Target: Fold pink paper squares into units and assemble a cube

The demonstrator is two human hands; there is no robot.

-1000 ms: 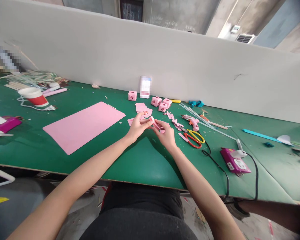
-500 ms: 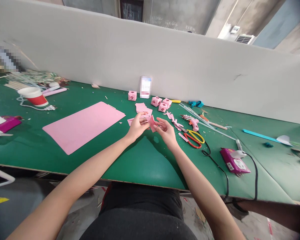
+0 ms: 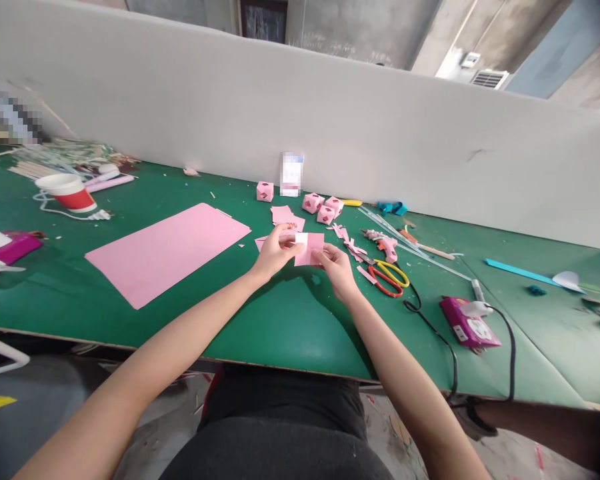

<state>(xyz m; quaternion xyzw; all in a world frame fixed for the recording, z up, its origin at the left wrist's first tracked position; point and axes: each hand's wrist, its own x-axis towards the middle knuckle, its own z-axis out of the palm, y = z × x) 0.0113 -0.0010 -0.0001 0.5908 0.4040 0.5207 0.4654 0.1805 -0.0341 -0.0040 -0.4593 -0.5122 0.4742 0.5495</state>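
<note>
A small creased pink paper square [image 3: 310, 253] is held up between both hands, its face toward me, the upper left part looking paler. My left hand [image 3: 276, 255] pinches its left edge, and my right hand [image 3: 336, 265] grips its right side. Just behind my left hand lie more small pink paper pieces [image 3: 281, 214]. Beyond them stand a pink paper cube [image 3: 265, 192] and a cluster of similar cubes [image 3: 326, 214]. Pink scraps [image 3: 347, 243] and scissors [image 3: 387, 277] with red and yellow handles lie right of my right hand.
A large pink sheet [image 3: 167, 253] covers the table's left part, near a paper cup [image 3: 70, 193]. At the right are a glue gun [image 3: 387, 248], clear sticks and a purple power box [image 3: 469, 323] with a black cable. A white phone [image 3: 291, 175] leans on the partition.
The folded pink piece has been opened and turned flat toward me. My right hand has shifted slightly right and its fingers have closed more on the paper.
</note>
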